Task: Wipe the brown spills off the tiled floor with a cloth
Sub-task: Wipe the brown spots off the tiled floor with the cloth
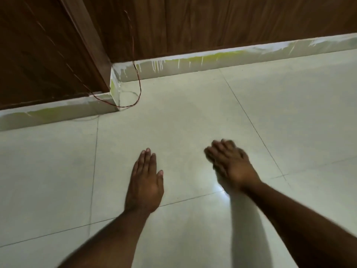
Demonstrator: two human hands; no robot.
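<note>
Brown spills are nowhere to be seen on the stretch of tiled floor (183,122) before us, and no cloth shows either; both lie outside this view, if they exist. Our left hand (144,182) hovers flat with fingers straight and together, holding nothing. Our right hand (229,163) is motion-blurred; its fingers look loosely extended and empty. We judge that wiping is not in hand: we must first find the cloth and the stains, then take hold of the cloth. Beyond, a paint-streaked skirting (193,62) meets brown wood panelling (212,22), with a thin red wire (138,78) trailing down at the corner.
</note>
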